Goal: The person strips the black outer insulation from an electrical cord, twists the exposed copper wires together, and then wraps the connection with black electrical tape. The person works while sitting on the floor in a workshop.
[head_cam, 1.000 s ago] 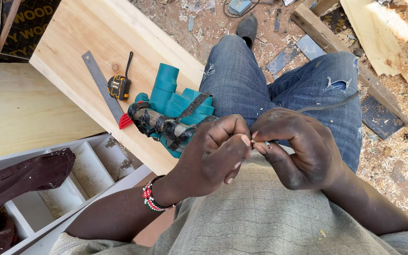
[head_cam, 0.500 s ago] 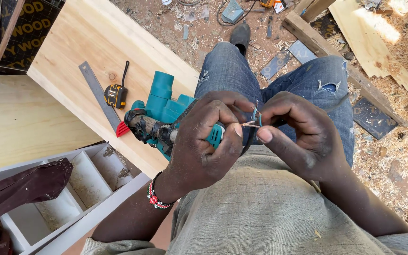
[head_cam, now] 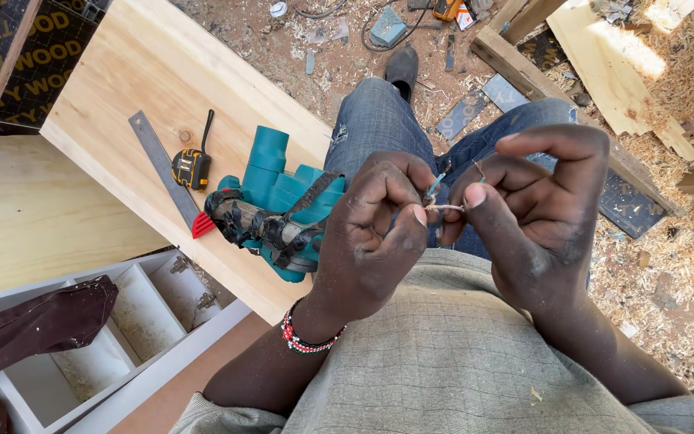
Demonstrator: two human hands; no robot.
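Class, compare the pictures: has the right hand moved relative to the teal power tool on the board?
Yes. The right hand has drawn rightward, away from the teal power tool, opening a gap beside the left hand.

1. My left hand (head_cam: pixel 371 233) and right hand (head_cam: pixel 536 217) meet in front of my chest, above my lap, pinching a thin wire (head_cam: pixel 446 206) between them.
2. Left of my left hand, a power tool (head_cam: pixel 279 205) lies on a wooden board (head_cam: pixel 130 72).
3. A tape measure (head_cam: pixel 191 168) sits on the board just beyond the tool, beside a metal ruler (head_cam: pixel 164 168) to its left.
4. Below the board's near edge stands a compartmented box (head_cam: pixel 134 317).
5. My foot (head_cam: pixel 402 71) rests on the floor beyond my knees.
6. Planks (head_cam: pixel 620 56) lie far right.
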